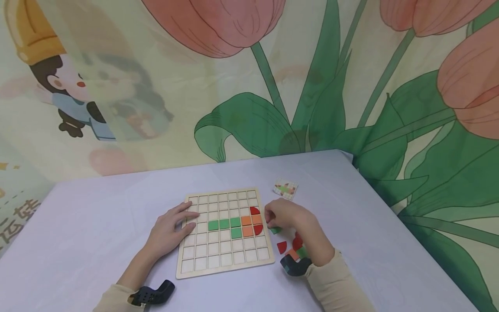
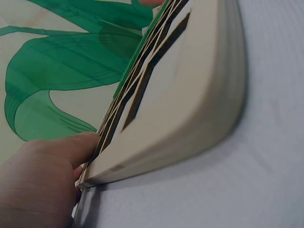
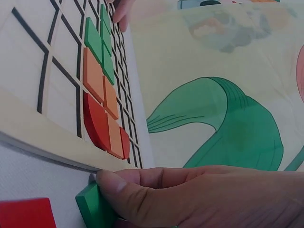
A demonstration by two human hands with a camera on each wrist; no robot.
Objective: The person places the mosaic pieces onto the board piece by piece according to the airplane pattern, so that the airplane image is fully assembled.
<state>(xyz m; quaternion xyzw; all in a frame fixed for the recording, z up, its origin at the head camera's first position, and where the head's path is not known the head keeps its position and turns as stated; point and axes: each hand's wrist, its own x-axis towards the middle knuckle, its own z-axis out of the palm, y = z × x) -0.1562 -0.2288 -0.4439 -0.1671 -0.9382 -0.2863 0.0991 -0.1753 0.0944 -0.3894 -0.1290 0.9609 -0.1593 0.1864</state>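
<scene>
A wooden grid board (image 1: 226, 269) lies on the table, bearing green square tiles (image 1: 224, 224), orange square tiles (image 1: 247, 231) and red rounded tiles (image 1: 254, 211) in its right half. My left hand (image 1: 168, 229) rests on the board's left edge with its fingers spread; in the left wrist view its thumb (image 2: 83, 147) touches the frame. Just outside the board's right edge, my right hand (image 1: 286, 213) pinches a green tile (image 3: 92, 204) between thumb and fingers. The hand covers part of that tile in the right wrist view.
Right of the board, loose pieces lie near the right wrist: a red rounded tile (image 1: 282, 247), an orange one (image 1: 291, 254) and a green one (image 1: 302, 252). A small pattern card (image 1: 286, 189) is behind the right hand. A printed cloth (image 1: 175, 86) hangs behind the white-covered table (image 1: 97, 216).
</scene>
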